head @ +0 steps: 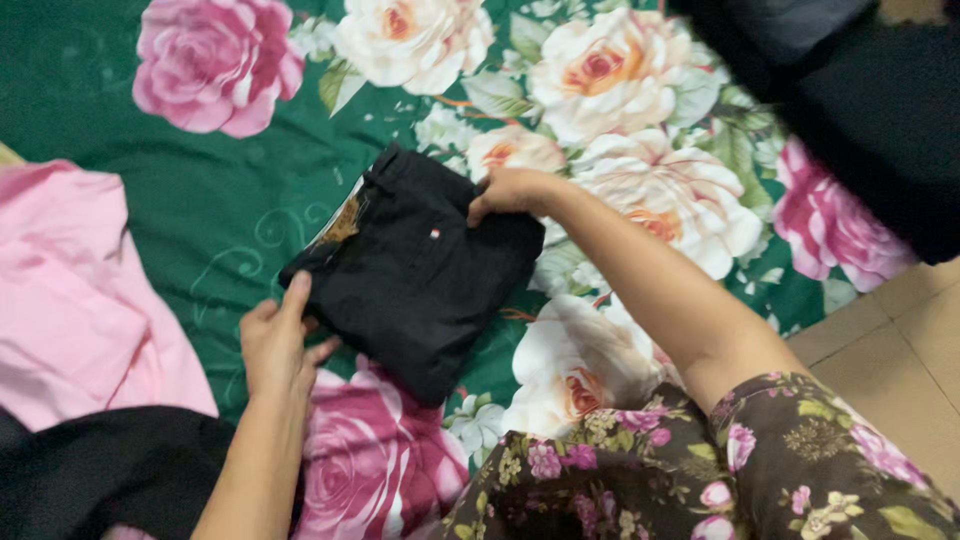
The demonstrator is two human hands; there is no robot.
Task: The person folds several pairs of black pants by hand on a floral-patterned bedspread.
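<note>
A folded black garment [420, 280] with a small tag lies on a green bedsheet printed with large pink and cream roses [200, 210]. My left hand [275, 345] grips the garment's near left edge, thumb on top. My right hand [510, 190] holds its far right edge, fingers curled under the fold. A bit of brown patterned lining shows at the garment's upper left corner.
A pink cloth [70, 300] lies at the left, with dark fabric [100, 470] below it. More dark clothing [860, 100] is piled at the upper right. Tiled floor [900, 340] shows at the right. My floral sleeve [720, 460] fills the bottom right.
</note>
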